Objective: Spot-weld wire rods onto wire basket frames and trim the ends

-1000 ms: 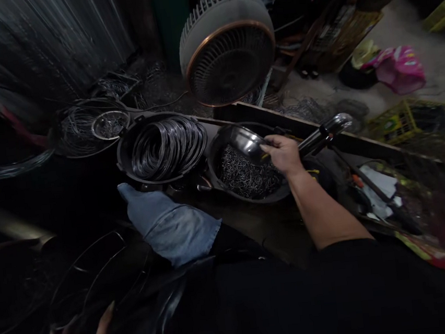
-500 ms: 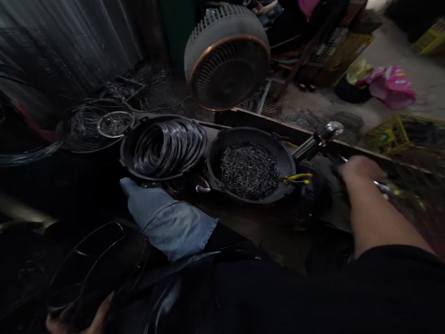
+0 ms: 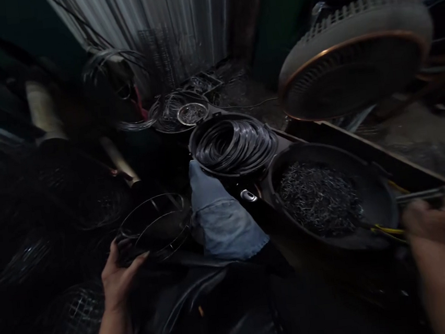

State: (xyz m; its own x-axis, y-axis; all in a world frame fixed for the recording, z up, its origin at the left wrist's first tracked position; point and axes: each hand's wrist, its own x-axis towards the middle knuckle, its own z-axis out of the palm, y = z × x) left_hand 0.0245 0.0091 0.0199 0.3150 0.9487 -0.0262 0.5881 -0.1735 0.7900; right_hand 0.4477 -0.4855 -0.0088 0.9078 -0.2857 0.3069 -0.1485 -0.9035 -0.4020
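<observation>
My left hand grips the near rim of a round wire frame at the lower left, fingers curled over the wire. At the right edge my right hand is smeared by motion, close to a metal bar and yellow-handled pliers; its fingers do not show clearly. Between the hands stands a dark pan of small metal bits. Behind it sits another pan holding coiled wire rings. A blue denim cloth lies in front of the coils.
A large round fan leans at the upper right. A small metal bowl rests in a wire basket at the back. Wire cages and a tube crowd the dark left side. Corrugated sheet metal forms the back wall.
My view has swung left. My right hand left the pan of metal bits, dropping the scoop it held, and moved to the right. My left hand now shows clearly on the wire frame.
</observation>
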